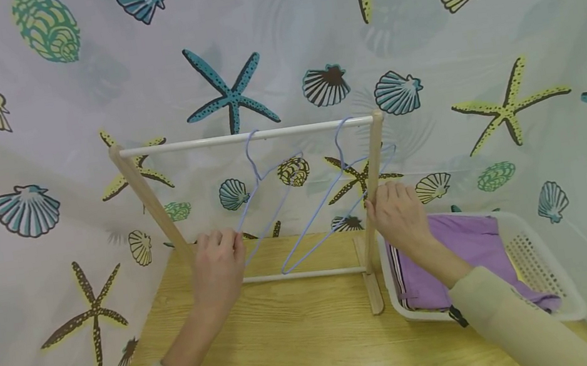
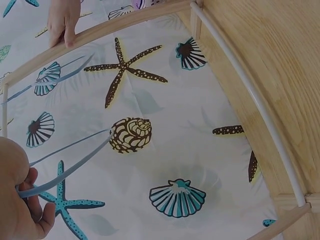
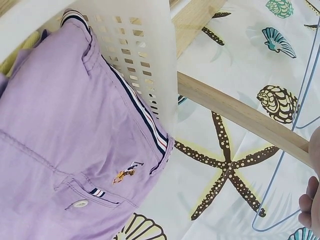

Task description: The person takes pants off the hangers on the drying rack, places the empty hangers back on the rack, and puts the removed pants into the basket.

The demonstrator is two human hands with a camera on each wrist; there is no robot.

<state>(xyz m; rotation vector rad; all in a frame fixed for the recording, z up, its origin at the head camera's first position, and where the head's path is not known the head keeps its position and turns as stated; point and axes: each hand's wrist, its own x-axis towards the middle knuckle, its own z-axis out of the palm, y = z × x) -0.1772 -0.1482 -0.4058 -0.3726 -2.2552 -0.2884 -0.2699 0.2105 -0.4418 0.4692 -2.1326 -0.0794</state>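
Note:
In the head view my left hand (image 1: 218,262) grips the near corner of a blue wire hanger (image 1: 257,179). The left wrist view shows its fingers curled around the blue wire. A second blue hanger (image 1: 306,230) hangs to the right from the white bar (image 1: 180,146) of a small garment rack. My right hand (image 1: 401,214) holds the rack's right wooden post (image 1: 375,158), partway down. Seen from the left wrist, this hand's fingers (image 2: 69,37) lie over the post. Both hangers carry no clothing.
Right of the rack, a white plastic basket (image 1: 561,279) holds folded purple trousers (image 1: 464,240) with a striped inner waistband. Something yellow shows beneath them. The rack stands on a wood-grain table (image 1: 293,335). A curtain (image 1: 274,53) with shell and starfish prints surrounds the table.

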